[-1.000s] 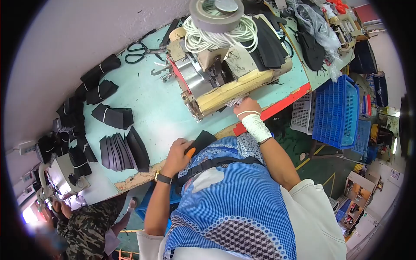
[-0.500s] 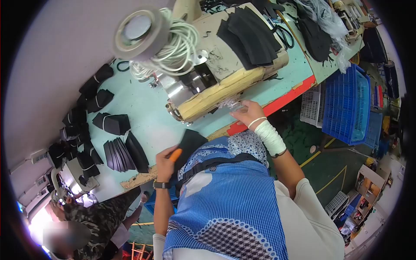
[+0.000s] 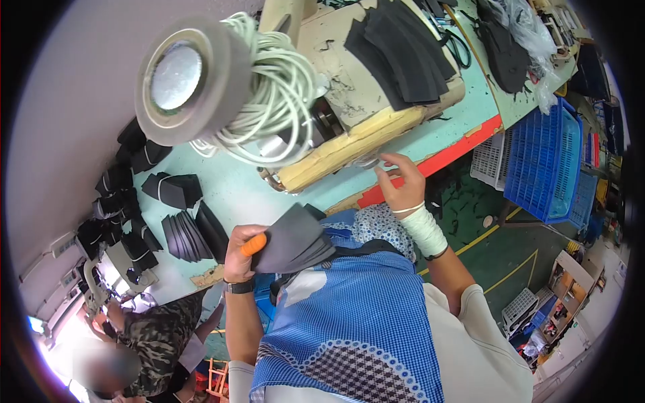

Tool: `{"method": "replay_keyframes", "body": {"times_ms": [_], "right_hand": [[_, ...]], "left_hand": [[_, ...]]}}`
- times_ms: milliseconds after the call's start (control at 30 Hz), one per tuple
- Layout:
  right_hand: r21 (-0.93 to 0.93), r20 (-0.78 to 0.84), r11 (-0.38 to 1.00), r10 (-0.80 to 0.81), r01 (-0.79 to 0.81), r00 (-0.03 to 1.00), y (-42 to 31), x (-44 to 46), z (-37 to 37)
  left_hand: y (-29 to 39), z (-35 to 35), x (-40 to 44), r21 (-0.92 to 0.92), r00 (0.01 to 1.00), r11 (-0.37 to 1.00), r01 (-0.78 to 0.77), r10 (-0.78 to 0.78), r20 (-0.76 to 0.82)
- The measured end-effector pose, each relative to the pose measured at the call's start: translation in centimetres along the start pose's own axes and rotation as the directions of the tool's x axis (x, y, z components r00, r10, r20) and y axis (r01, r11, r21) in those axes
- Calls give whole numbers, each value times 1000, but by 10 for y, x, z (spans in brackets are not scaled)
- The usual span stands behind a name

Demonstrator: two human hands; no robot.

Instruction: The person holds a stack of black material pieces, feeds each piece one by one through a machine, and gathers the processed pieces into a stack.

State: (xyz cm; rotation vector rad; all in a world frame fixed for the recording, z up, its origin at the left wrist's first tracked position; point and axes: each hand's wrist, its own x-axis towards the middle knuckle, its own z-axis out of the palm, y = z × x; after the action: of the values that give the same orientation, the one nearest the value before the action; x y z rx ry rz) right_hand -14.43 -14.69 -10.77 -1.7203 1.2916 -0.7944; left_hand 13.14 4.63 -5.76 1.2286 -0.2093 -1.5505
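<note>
My left hand (image 3: pixel 242 255), with an orange cover on one finger, grips a stack of dark grey, curved flat pieces (image 3: pixel 295 240). The stack is fanned at its lower edge and sits over the apron at the table's front edge. My right hand (image 3: pixel 403 187) has a white wrap at the wrist and a thin band around it. Its thumb and forefinger are curved and apart, close to a small bundle of pale, thin bands (image 3: pixel 367 161) beneath the machine's padded edge. I make out nothing held between those fingertips.
On the table (image 3: pixel 232 181), tied dark bundles (image 3: pixel 171 191) and a fanned stack (image 3: pixel 185 237) lie left. A machine carries a white cord coil (image 3: pixel 272 87) and dark pieces (image 3: pixel 403 57). Blue crates (image 3: pixel 537 164) stand right. Another person (image 3: pixel 164 336) works at lower left.
My left hand has lifted and turned the dark stack, so its layered edge shows. My right hand has drawn slightly right from the pale bands. The camera view has shifted closer to the cord coil.
</note>
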Motion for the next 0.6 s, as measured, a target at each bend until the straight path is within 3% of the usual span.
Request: {"method": "replay_keyframes", "body": {"times_ms": [67,100,133,167,200,267,300,367,400,433,467,500,533,600], "right_hand": [[42,-23,996,75,-74,997,16,-4,6],[-79,31,984,161,-158,986,20,-4,7],[-208,73,950,251,-231,965,18,-3,8],[-206,152,924,354,-321,923,13,0,6],[-208,155,924,355,-321,922,16,3,11],[-146,389,738,655,-658,648,28,13,22],[-148,387,732,661,-665,642,27,17,25],[-180,474,664,705,-726,527,23,31,31],[-183,476,665,705,-724,526,29,31,36],[-149,333,878,478,-456,813,37,26,43],[-169,175,977,160,-130,971,44,20,48],[-227,226,957,233,-182,946,29,23,42],[-228,229,956,235,-183,945,22,25,39],[-499,284,843,376,-199,882,12,27,34]], "left_hand": [[16,20,11,-37,999,999,6,-8,-50],[27,22,17,168,996,984,62,-52,-67],[35,21,25,167,996,984,62,-51,-71],[43,18,32,294,996,951,93,-88,-31],[50,18,39,417,992,902,116,-130,5],[69,24,50,557,990,824,102,-138,23],[74,23,54,573,990,813,103,-141,23],[91,30,57,562,979,811,165,-202,4],[96,33,58,560,980,812,165,-201,2],[98,35,58,594,990,796,119,-143,-7],[99,34,57,629,996,773,77,-89,-13],[101,29,59,720,995,692,50,-94,21],[100,26,58,719,995,693,53,-96,19],[96,25,55,725,997,686,68,-79,-19]]}}
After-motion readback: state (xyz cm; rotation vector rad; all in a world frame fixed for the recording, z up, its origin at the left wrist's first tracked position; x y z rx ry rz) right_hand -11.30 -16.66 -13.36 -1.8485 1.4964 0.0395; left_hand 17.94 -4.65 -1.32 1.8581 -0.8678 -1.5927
